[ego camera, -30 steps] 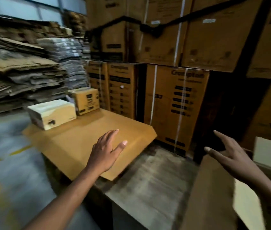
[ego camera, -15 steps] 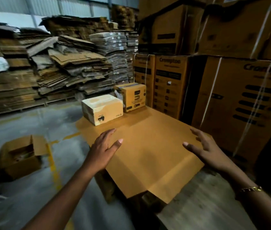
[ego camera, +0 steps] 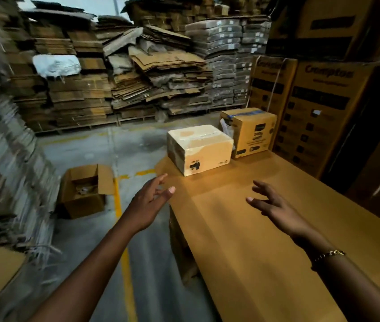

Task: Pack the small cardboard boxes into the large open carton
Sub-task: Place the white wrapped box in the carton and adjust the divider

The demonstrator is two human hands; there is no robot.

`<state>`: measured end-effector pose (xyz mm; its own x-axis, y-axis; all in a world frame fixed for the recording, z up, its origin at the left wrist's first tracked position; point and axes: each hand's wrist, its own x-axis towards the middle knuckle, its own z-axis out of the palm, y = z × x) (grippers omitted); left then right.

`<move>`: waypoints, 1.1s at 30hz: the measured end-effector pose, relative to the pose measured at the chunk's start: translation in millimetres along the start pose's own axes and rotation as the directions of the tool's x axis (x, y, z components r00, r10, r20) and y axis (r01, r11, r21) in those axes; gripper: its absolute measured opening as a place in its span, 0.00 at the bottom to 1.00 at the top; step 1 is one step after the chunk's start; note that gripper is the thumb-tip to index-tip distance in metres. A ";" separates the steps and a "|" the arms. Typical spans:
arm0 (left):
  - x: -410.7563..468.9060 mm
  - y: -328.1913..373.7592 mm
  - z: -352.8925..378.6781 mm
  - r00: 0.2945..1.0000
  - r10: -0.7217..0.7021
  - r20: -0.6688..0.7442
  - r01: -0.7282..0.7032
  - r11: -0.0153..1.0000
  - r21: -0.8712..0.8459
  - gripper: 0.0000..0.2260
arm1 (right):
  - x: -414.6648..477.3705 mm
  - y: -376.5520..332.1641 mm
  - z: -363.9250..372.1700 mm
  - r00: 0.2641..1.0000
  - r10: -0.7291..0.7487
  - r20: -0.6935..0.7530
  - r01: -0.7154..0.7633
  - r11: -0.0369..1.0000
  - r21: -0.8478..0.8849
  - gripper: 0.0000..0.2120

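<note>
Two small boxes stand at the far end of a flat cardboard surface [ego camera: 265, 228]: a pale taped box [ego camera: 199, 148] and, behind it to the right, a brown printed box [ego camera: 251, 132]. My left hand [ego camera: 150, 201] hovers open at the surface's left edge, short of the pale box. My right hand [ego camera: 275, 204] is open above the surface, fingers spread, holding nothing. A gold bracelet sits on the right wrist. An open carton [ego camera: 84, 191] lies on the floor to the left.
Tall printed cartons [ego camera: 319, 108] wall off the right side. Stacks of flattened cardboard [ego camera: 137, 73] fill the background and the left edge. A yellow line [ego camera: 121, 217] runs along the grey concrete floor between the surface and the open carton.
The view has swung left and moved closer to the two small boxes. Both hands have reached forward over the cardboard surface, staying open and empty.
</note>
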<state>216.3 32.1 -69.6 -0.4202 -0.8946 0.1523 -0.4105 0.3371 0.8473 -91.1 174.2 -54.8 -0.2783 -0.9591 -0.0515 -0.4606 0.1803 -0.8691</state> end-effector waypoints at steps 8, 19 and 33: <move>138.2 -87.8 -56.6 0.990 -0.076 0.118 0.096 0.981 -0.170 0.15 | 131.6 -10.1 81.0 0.995 0.067 -0.075 -0.054 0.986 0.159 0.41; 321.5 -142.8 -68.5 0.959 -0.120 0.256 0.196 0.934 -0.297 0.18 | 223.3 -5.1 136.4 0.933 0.275 -0.234 -0.171 0.908 0.383 0.36; 521.6 -154.7 -23.7 0.926 0.198 0.321 -0.231 0.970 0.068 0.15 | 425.5 -23.1 148.8 0.792 0.446 -0.417 -0.207 0.839 0.504 0.38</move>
<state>79.8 -493.5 -109.1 -0.7302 -0.6675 0.1460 -0.3562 0.5542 0.7524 -73.4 -270.5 -129.8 -0.7771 -0.5886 -0.2229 0.0958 0.2394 -0.9662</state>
